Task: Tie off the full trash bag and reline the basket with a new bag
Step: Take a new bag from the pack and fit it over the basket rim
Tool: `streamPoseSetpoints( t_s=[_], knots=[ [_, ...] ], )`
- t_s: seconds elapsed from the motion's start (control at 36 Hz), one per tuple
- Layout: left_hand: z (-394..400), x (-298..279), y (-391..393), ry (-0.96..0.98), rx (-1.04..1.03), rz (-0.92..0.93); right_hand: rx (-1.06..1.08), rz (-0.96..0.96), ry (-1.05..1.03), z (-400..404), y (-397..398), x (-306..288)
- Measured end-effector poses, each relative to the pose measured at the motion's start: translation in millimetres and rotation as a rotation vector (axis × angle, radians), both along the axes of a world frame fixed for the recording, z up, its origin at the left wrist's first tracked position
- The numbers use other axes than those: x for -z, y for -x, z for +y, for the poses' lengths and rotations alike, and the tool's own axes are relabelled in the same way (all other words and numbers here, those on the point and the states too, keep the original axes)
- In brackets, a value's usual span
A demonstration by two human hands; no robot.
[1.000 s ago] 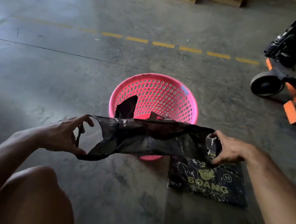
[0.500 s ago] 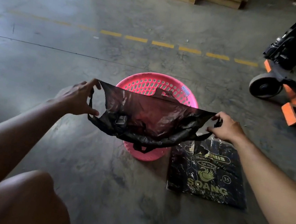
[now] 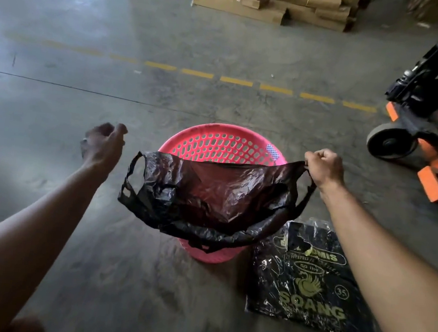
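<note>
We are lining the pink basket (image 3: 223, 150) with one new black bag (image 3: 209, 194), and the bag hangs by one side only. Our right hand (image 3: 324, 169) pinches the right handle loop tight in a closed grip; our left hand (image 3: 104, 145) is curled loosely shut just beside the bag's left edge, and it holds nothing that we can see.

The risk, as we judge it, is that the free left side sags and folds in on itself, so the mouth closes before it goes over the rim. The film is thin and clings, so the left loop may be slow to find again. A hard tug from the right alone could also drag the light basket across the floor (image 3: 58, 97) or tip it.

The bag hangs in front of and above the basket, its mouth facing up and half open. It stretches leftward and downward from our right grip. The pack of spare bags (image 3: 307, 289) lies flat just right of the basket.
</note>
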State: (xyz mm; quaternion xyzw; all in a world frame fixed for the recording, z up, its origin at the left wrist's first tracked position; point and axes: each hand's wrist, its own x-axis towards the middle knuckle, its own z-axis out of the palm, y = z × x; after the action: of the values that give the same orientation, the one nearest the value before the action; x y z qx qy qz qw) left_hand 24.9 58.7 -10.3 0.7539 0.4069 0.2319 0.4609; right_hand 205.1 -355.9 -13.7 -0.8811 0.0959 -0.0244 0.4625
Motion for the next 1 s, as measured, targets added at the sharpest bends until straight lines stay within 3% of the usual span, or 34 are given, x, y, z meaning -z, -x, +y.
streamPoseSetpoints(
  t_s=[0.11, 0.22, 0.33, 0.42, 0.53, 0.69, 0.81, 1.0],
  knots=[
    [-18, -15, -9, -0.121, 0.426, -0.064, -0.265, -0.174, 0.016, 8, 3, -16],
    [-32, -13, -16, -0.356, 0.832, 0.216, -0.662, -0.129, 0.408, 24, 11, -19],
    [-45, -5, -24, -0.5, 0.941, 0.378, -0.786, -0.002, 0.621, 38, 16, -10],
    [-50, 0, -27, -0.548, 0.9, 0.272, -0.768, -0.004, 0.516, 38, 16, 1],
    [-43, 10, -29, -0.527, 0.762, 0.127, -0.624, -0.146, 0.369, 42, 16, 10],
    [-47, 16, -35, -0.38, 0.597, -0.023, -0.389, -0.309, 0.184, 47, 13, 17],
    [-49, 5, -40, -0.395, 0.45, -0.053, -0.318, -0.374, 0.157, 47, 10, 12],
    [-45, 1, -45, -0.398, 0.416, -0.048, -0.318, -0.369, 0.205, 52, 3, -2]
  ],
)
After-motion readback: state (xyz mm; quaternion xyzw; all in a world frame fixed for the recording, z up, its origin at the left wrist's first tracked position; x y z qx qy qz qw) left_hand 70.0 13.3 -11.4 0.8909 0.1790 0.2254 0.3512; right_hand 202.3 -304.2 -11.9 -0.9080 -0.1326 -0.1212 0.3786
